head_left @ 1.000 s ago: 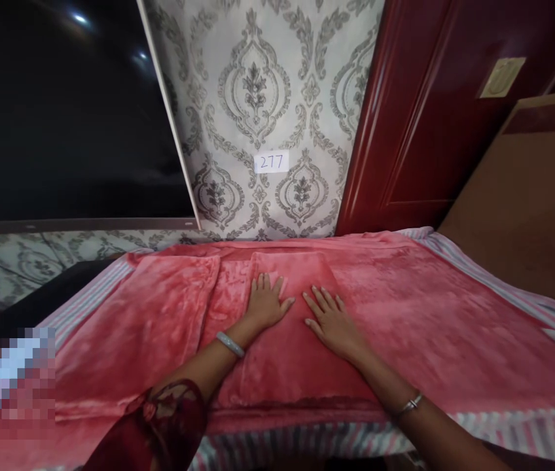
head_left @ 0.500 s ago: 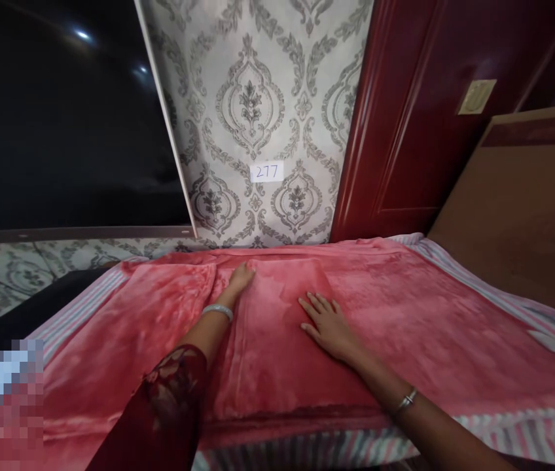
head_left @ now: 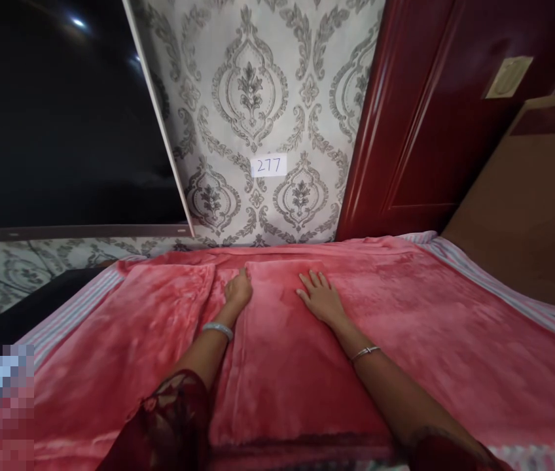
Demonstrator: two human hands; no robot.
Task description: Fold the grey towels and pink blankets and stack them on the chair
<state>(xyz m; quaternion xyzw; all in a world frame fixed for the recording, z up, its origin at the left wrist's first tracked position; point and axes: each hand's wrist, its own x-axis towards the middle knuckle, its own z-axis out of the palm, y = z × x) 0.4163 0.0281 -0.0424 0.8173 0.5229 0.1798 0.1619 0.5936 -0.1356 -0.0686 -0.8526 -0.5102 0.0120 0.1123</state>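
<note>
A plush pink-red blanket (head_left: 287, 353) is spread out in front of me, with a folded panel in its middle. At the far left corner of that panel is my left hand (head_left: 239, 289), its fingers curled closed at the fold's edge and one digit pointing away from me. The fingertips are partly hidden. My right hand (head_left: 324, 297) lies flat on top of the panel near its far side, fingers spread and holding nothing. Another folded part of the blanket lies to the left, and a wide flat stretch is on the right.
Striped cloth (head_left: 488, 271) shows under the blanket's edges. Behind stands a patterned wall (head_left: 252, 98) with a paper label (head_left: 268, 165) reading 277. A large black screen (head_left: 61, 131) is at left; a dark red door (head_left: 419, 118) and a cardboard panel (head_left: 537, 209) are at right.
My right hand has slid away from me toward the panel's far edge, still flat. My left hand stays at the corner but has turned and curled. The view has shifted slightly.
</note>
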